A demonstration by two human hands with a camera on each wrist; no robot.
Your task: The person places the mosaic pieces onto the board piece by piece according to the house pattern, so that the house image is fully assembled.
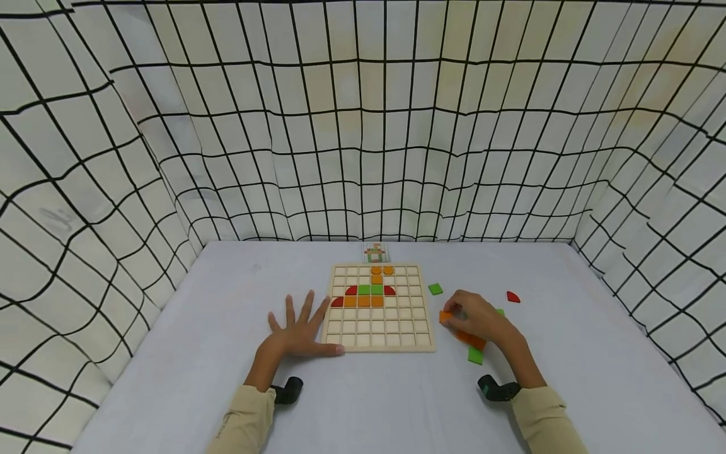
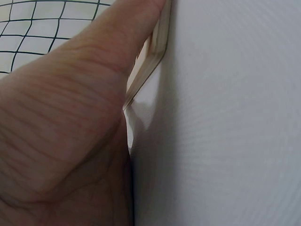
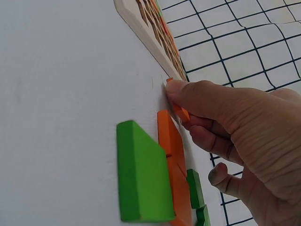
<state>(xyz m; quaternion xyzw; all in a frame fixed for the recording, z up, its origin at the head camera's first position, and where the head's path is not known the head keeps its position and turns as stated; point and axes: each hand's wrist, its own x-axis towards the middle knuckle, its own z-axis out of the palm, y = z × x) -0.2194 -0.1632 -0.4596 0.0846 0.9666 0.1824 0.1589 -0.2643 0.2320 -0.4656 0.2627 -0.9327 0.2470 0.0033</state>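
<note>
A wooden grid board point(image 1: 377, 328) lies on the white table, holding orange, green and red tiles in its upper squares. My left hand point(image 1: 295, 335) lies spread at the board's left edge, with fingertips and thumb touching the frame. In the left wrist view the thumb side of the left hand point(image 2: 70, 99) hides most of the board point(image 2: 162, 33). My right hand point(image 1: 478, 315) is right of the board, pinching an orange tile point(image 3: 179, 110) between thumb and fingers. Below that hand lie orange tiles point(image 3: 171, 141) and a green tile point(image 3: 146, 174).
A small pattern card point(image 1: 375, 253) lies behind the board. A green tile point(image 1: 435, 289) sits by the board's right side, and a red quarter-round tile point(image 1: 513, 297) is farther right. White walls with black netting point(image 1: 397, 139) stand around the table.
</note>
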